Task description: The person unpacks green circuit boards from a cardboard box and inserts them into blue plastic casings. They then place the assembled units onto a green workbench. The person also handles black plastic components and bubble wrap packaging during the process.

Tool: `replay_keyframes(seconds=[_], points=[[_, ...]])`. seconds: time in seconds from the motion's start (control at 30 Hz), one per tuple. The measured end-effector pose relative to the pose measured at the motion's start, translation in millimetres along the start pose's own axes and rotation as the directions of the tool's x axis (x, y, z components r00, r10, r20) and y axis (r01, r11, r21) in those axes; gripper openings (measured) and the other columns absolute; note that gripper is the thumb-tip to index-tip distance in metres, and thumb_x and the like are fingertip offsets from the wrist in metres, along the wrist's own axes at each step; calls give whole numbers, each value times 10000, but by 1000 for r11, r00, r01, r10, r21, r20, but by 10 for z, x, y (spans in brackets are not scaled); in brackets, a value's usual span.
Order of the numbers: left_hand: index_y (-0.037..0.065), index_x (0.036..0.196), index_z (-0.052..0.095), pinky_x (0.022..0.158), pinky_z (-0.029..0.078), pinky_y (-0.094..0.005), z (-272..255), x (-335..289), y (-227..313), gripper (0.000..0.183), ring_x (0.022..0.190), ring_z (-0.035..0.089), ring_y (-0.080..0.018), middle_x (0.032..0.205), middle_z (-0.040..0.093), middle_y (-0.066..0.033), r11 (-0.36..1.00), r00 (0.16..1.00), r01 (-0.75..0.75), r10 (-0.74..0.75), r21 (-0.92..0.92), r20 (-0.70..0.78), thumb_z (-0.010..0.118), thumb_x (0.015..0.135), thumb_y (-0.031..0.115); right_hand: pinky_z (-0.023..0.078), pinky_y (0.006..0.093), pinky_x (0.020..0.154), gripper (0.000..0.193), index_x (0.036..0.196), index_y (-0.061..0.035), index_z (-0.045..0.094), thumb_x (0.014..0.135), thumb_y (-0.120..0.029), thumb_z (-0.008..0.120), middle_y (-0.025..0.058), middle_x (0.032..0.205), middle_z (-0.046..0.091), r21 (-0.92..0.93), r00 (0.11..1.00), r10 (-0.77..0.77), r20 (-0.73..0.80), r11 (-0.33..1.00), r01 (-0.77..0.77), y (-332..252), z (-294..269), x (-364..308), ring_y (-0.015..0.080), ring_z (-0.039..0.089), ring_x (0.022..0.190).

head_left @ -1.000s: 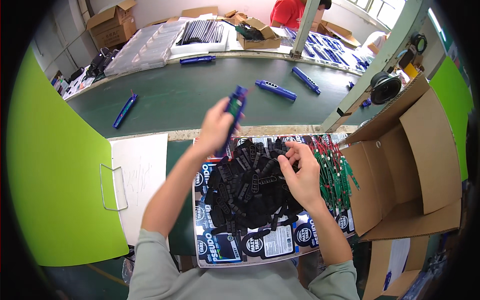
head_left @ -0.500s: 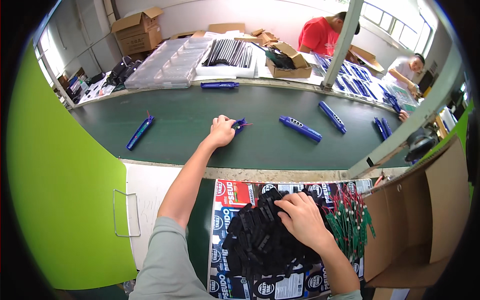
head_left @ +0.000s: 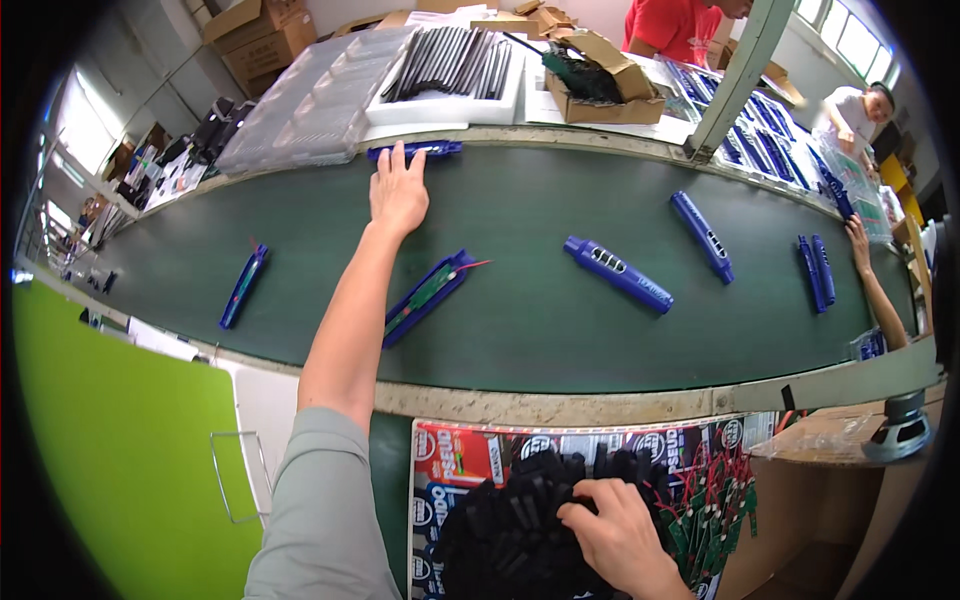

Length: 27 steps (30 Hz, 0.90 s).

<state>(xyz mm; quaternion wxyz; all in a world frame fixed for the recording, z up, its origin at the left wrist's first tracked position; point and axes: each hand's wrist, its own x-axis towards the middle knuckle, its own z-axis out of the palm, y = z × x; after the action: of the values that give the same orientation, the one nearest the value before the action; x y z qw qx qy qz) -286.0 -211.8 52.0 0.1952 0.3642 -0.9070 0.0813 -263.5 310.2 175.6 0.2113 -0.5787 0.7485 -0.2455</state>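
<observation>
Blue casing [head_left: 441, 149] by left hand [head_left: 399, 192] lies near a tray [head_left: 440, 113] of rods [head_left: 450, 65].

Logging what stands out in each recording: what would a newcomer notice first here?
The left hand stretches across the green surface, its fingers over a blue casing at the far edge. Nearer, the right hand is over a black heap. A lime panel fills the lower left.
</observation>
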Motion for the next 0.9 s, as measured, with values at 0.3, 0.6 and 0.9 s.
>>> replay_keyframes(seconds=[0.3,0.6,0.9], points=[[52,1195,642,1163,388,-481,259,263,-224,261,1371,494,-358,1372,593,-179,960,976,-204,214,189,-31,509,972,80,464,397,882,318,1110,-124,699,800,-50,688,69,1113,630,-13,998,-31,55,999,31,146,-44,1,262,600,1039],[34,1075,544,853,503,-501,-512,-355,-169,136,987,618,-393,1017,588,-178,921,991,-122,97,-369,-87,550,1022,159,476,380,789,192,1017,-78,672,876,-176,757,80,944,596,-50,974,-206,-88,978,203,154,62,-230,265,608,873],[65,1353,410,668,537,-290,-2430,-2001,1035,331,790,581,-118,994,529,-61,214,935,211,239,-954,261,510,1053,161,532,371,731,143,999,-27,667,891,-84,742,120,906,656,-29,913,-142,-383,989,142,57,-37,-645,284,671,840]])
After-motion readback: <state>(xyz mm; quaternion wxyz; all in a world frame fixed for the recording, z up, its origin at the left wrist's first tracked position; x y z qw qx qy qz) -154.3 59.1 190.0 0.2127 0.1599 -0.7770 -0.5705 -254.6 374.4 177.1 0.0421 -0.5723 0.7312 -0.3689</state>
